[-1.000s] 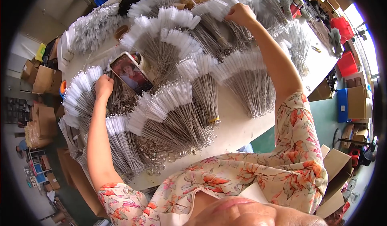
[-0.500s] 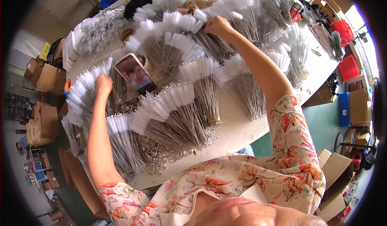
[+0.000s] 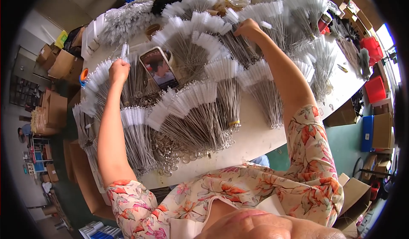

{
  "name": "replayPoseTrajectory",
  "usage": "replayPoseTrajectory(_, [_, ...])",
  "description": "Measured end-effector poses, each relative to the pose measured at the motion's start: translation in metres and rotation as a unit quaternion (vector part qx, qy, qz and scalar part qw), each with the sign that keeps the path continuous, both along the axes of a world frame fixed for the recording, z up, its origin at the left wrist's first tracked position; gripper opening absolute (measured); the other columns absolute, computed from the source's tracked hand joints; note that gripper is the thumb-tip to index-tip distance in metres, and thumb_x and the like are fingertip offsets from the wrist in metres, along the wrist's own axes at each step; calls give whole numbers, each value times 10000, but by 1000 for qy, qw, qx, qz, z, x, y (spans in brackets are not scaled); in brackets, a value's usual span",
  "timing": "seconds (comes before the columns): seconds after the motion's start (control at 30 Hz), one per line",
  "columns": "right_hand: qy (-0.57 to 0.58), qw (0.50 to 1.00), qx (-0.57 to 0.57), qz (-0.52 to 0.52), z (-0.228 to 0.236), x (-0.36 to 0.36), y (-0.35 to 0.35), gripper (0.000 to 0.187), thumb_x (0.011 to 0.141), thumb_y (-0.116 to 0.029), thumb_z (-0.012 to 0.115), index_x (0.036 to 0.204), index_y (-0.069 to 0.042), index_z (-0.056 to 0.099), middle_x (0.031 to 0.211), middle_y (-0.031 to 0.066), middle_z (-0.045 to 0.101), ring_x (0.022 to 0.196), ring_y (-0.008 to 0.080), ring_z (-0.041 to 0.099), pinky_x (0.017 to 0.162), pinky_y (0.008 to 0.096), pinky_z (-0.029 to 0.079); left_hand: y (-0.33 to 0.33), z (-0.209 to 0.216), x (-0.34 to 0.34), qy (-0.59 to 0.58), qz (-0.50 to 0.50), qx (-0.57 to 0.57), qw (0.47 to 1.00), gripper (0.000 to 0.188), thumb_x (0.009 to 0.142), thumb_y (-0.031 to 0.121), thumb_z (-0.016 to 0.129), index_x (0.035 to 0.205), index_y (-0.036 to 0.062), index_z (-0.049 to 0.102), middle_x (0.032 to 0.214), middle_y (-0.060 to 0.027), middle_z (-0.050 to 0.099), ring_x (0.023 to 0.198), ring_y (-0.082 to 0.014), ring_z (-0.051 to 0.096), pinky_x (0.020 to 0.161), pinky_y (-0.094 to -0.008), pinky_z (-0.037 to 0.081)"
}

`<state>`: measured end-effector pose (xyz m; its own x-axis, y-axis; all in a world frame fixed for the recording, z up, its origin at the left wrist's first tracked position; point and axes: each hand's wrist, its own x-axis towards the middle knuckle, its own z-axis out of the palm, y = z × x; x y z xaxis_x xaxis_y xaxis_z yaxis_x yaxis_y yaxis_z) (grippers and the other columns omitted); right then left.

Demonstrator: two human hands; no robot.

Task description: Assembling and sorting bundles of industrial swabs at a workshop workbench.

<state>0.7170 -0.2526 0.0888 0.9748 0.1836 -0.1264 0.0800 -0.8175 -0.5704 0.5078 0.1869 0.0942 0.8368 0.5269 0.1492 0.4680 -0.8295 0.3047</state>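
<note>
Across the pale table (image 3: 251, 147), fanned bundles of white-bristled wire brushes (image 3: 187, 115) are spread, near and far. At left centre, a phone (image 3: 159, 68) is propped among them. Over the far bundles, the curled right hand (image 3: 249, 29) has been shifted leftward since a second ago; its grip cannot be told. By the closed left hand (image 3: 119, 71), a single brush (image 3: 125, 51) is held upright, now standing clearer.

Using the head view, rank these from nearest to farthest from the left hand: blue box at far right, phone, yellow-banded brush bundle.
From the left hand:
1. Phone, just to its right.
2. Yellow-banded brush bundle, farther right.
3. Blue box, at the far right.
</note>
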Motion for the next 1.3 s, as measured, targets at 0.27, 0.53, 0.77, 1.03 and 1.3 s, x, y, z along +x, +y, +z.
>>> replayPoseTrajectory(0.27, [127, 977, 167, -31, 11, -3, -6, 338, 531, -261, 776, 749, -29, 661, 742, 75, 630, 661, 233, 588, 594, 335, 477, -15, 49, -46, -310, -67, -156, 936, 183, 883, 193, 511, 971, 70, 614, 637, 27, 529, 516, -66, 467, 495, -232, 393])
replayPoseTrajectory(0.53, [-163, 924, 340, 65, 94, -70, -3, 179, 889, -145, 445, 914, -42, 590, 842, 69, 610, 725, 162, 602, 713, 291, 518, -142, 71, -155, -197, -122, -669, 706, 299, 900, 270, 512, 887, -2, 634, 684, 30, 505, 489, 5, 353, 393, -138, 260])
replayPoseTrajectory(0.77, [129, 714, 612, 314, 110, -229, 42, 206, 935, -168, 405, 1001, -3, 509, 1114, 136, 537, 1055, 220, 518, 938, 423, 429, -218, 86, -202, -278, -219, -533, 769, 251, 926, 239, 461, 906, 42, 617, 626, 33, 488, 468, -19, 384, 400, -162, 296])
replayPoseTrajectory(1.03, [104, 736, 591, 313, 70, -376, 69, 352, 864, -211, 560, 1169, -40, 514, 1137, 42, 476, 992, 132, 458, 795, 274, 403, -239, 51, -232, -350, -270, -281, 852, 169, 828, -22, 554, 994, -12, 527, 950, -84, 535, 714, -145, 595, 632, -250, 517])
replayPoseTrajectory(1.3, [354, 614, 699, 90, -5, -402, 41, 231, 941, -212, 412, 985, -41, 560, 901, 65, 619, 841, 134, 581, 738, 265, 482, -279, -22, -267, -334, -331, -362, 805, 164, 771, 72, 628, 913, -8, 607, 906, -124, 567, 772, -199, 602, 659, -270, 498])
